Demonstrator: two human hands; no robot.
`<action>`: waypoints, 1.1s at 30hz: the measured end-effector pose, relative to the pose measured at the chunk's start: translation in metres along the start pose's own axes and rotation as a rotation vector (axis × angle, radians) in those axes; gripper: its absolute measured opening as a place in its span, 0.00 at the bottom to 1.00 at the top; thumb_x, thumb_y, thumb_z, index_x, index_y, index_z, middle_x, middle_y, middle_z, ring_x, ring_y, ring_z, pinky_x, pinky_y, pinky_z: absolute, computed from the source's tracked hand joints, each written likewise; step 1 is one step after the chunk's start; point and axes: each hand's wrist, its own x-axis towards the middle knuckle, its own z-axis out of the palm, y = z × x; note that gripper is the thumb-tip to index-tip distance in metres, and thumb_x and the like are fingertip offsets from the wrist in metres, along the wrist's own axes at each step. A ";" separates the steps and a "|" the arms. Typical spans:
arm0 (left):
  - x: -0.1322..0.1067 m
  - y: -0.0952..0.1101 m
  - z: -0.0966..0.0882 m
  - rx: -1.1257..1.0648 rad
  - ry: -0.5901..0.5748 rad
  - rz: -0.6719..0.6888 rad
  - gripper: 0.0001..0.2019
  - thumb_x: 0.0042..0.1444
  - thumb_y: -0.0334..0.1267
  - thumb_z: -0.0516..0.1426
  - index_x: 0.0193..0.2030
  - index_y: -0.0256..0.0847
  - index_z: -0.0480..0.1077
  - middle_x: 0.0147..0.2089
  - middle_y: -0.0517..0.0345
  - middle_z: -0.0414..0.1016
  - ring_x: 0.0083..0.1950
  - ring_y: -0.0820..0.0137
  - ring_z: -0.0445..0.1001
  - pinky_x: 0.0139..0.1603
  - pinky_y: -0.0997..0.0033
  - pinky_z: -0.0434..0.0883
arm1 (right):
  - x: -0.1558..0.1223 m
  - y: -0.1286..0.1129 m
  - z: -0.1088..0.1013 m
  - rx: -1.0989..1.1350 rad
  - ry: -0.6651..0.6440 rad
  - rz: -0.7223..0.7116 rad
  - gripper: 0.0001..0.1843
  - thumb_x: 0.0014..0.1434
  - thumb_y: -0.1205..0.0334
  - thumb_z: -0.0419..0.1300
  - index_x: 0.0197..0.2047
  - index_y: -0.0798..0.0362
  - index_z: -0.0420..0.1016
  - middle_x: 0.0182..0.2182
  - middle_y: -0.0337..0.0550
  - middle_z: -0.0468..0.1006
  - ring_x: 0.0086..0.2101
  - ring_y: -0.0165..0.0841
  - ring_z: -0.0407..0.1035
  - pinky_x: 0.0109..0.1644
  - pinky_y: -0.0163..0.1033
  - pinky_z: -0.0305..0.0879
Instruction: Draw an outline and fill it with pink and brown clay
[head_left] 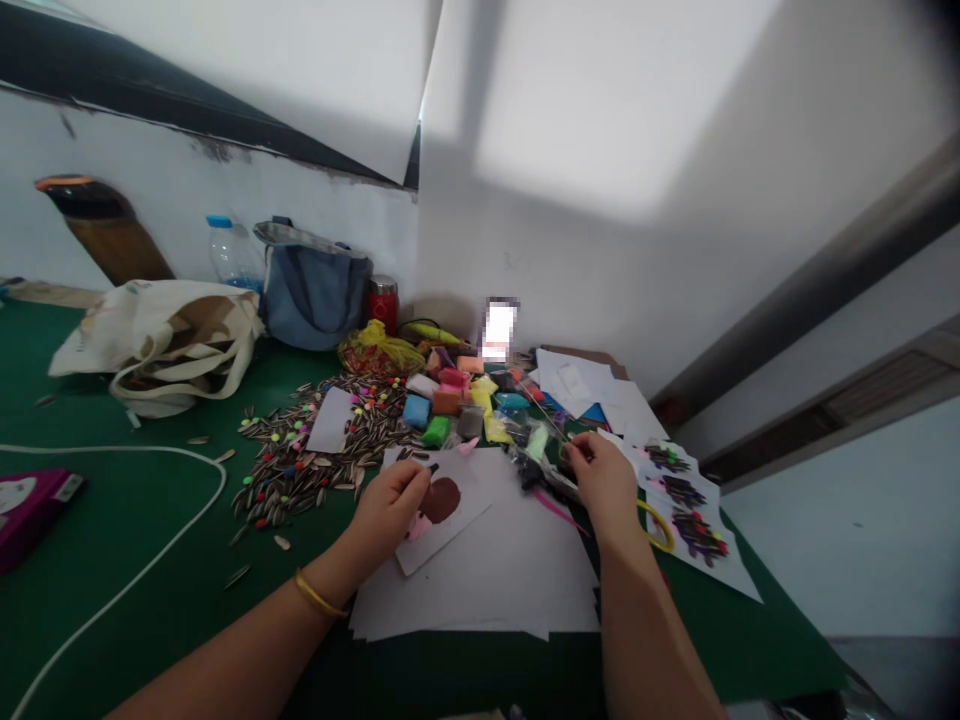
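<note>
My left hand (390, 505) is closed in a pinch over a small white card (461, 505). A small dark tip, which looks like a sunflower seed (433, 468), sticks out between its thumb and finger. On the card is a flat brown clay disc (441, 500), with a pink clay piece (418, 526) partly under my hand. The card lies on a stack of white paper (480, 590). To the right, my right hand (598, 475) pinches the lower end of a thin stick (546, 413) that slants up and left. Its fingertips partly hide the end.
A heap of sunflower seeds (300, 470) with coloured beads spreads at left. Packs of coloured clay (446, 403) lie behind the paper. A seed-decorated sheet (739, 570) and yellow tape roll (658, 527) are at right. Bags (319, 295), a phone (499, 330) and a white cable (161, 540) surround.
</note>
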 end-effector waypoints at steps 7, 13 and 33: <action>-0.001 0.001 0.000 -0.019 0.011 -0.019 0.15 0.58 0.45 0.50 0.24 0.41 0.67 0.26 0.60 0.68 0.31 0.68 0.68 0.33 0.70 0.63 | 0.005 0.006 0.012 -0.213 -0.035 -0.117 0.09 0.59 0.64 0.55 0.34 0.53 0.78 0.44 0.50 0.75 0.42 0.38 0.68 0.43 0.39 0.58; -0.001 0.006 -0.002 -0.047 0.009 -0.012 0.14 0.57 0.45 0.51 0.24 0.41 0.68 0.25 0.60 0.68 0.30 0.67 0.68 0.32 0.70 0.64 | 0.006 0.010 0.014 -0.266 -0.113 0.010 0.07 0.59 0.66 0.55 0.37 0.52 0.74 0.33 0.46 0.76 0.31 0.35 0.67 0.31 0.37 0.51; 0.000 -0.001 0.001 -0.061 0.004 0.003 0.15 0.57 0.45 0.51 0.24 0.41 0.67 0.25 0.61 0.67 0.30 0.68 0.67 0.32 0.71 0.64 | 0.001 -0.011 0.026 0.130 0.060 -0.263 0.17 0.64 0.61 0.50 0.48 0.54 0.78 0.50 0.50 0.75 0.51 0.41 0.65 0.58 0.49 0.59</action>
